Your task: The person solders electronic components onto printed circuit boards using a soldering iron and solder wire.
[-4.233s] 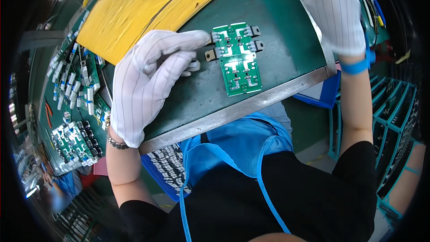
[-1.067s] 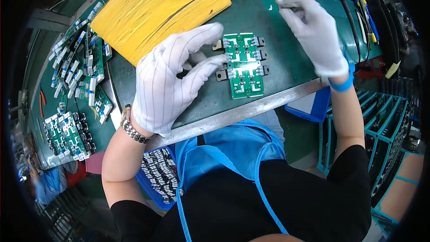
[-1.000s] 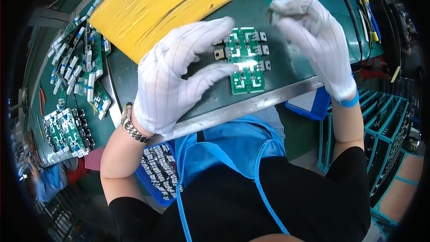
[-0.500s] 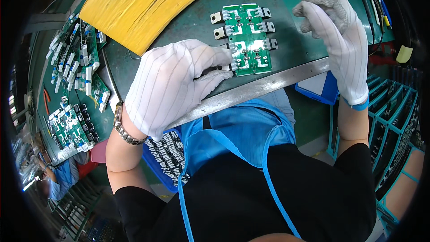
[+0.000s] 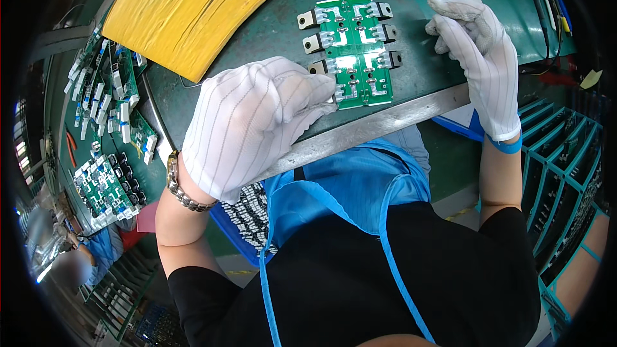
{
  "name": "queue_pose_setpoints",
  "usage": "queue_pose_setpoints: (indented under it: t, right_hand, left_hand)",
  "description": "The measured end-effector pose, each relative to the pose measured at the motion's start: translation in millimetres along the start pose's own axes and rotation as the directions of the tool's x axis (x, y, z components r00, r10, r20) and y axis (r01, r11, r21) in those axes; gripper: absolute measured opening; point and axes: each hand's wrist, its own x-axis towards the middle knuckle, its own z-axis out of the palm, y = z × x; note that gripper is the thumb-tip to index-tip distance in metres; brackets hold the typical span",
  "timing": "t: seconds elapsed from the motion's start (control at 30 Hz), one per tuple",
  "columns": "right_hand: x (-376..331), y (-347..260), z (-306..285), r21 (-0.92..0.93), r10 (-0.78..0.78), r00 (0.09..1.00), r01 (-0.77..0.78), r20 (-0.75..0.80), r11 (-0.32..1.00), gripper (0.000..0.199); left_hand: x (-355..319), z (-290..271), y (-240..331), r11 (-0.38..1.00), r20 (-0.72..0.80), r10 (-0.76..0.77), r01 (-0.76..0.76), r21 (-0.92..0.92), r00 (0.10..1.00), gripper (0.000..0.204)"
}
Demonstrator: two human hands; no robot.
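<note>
A green circuit board (image 5: 360,45) lies on the bench in front of me, with black transistors with metal tabs (image 5: 312,43) along both long sides. My left hand (image 5: 247,112), in a white striped glove, pinches a transistor at the board's near left corner; the fingertips hide most of that part. To the right of the board, my right hand (image 5: 479,51) is raised in a similar glove. Its fingers are loosely bent and apart, and nothing shows in them.
A yellow sheet (image 5: 199,13) lies at the far left. More boards (image 5: 109,186) with white parts are heaped on the left. A metal strip (image 5: 379,124) edges the bench. Below it stands a blue bin (image 5: 244,218) of small parts. Teal racks (image 5: 559,160) stand at right.
My left fingers have come closer together at the board's near left corner. The right hand has dropped slightly, with its fingers bent a little more. The view has shifted slightly.
</note>
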Motion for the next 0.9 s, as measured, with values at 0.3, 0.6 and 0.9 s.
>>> queue_pose_setpoints:
  t: [0.3,0.6,0.9]
  right_hand:
    - [-2,2,3,0.015,-0.053,0.999,0.053,-0.006,0.998,0.025]
    - [0,-2,9,0.131,0.034,0.998,-0.04,0.044,0.991,0.026]
    - [-7,-11,3,0.122,0.124,0.991,-0.117,-0.043,0.985,0.028]
  left_hand:
    - [2,-3,0,1.0,0.019,-0.006,0.006,-0.003,1.0,0.025]
    - [-6,-26,33,0.954,-0.188,0.226,-0.178,0.241,0.956,0.016]
    - [-33,-28,63,0.568,-0.306,-0.444,0.529,0.631,0.842,0.014]
